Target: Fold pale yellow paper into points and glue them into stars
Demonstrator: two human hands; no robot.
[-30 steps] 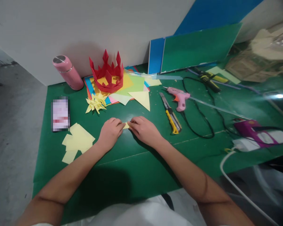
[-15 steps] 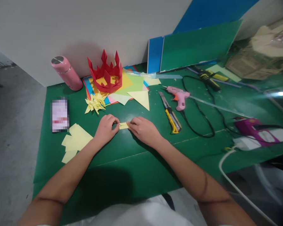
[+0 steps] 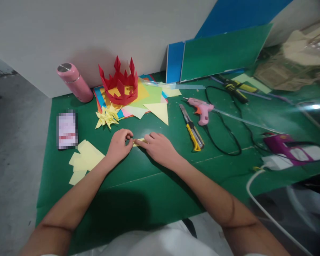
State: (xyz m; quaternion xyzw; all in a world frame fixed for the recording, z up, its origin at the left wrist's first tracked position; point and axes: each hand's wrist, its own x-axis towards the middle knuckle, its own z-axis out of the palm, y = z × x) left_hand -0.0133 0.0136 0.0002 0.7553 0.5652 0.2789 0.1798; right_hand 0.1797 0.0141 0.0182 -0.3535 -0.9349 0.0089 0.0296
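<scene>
A small folded strip of pale yellow paper [image 3: 139, 140] lies flat on the green table. My left hand [image 3: 120, 143] is closed in a pinch at the strip's left end, thumb against fingers. From the other side, my right hand [image 3: 161, 147] rests over the strip with its index finger stretched along it to the left end, pressing it down; the right part of the strip is partly covered. Loose yellow paper pieces [image 3: 89, 156] lie beside my left forearm. Behind my left hand sits a cluster of folded yellow paper points [image 3: 107, 116].
A red paper crown [image 3: 120, 87] stands on coloured sheets [image 3: 153, 93] at the back. A pink bottle [image 3: 75, 82] and a blurred-out flat object [image 3: 67, 129] are left. Right lie a utility knife [image 3: 192, 129] with blade out, a pink glue gun [image 3: 201, 109], its cord and a power strip [image 3: 290, 149].
My right index finger has slid left along the yellow strip and now reaches its left end near my left fingertips. My left hand keeps its pinch almost in place.
</scene>
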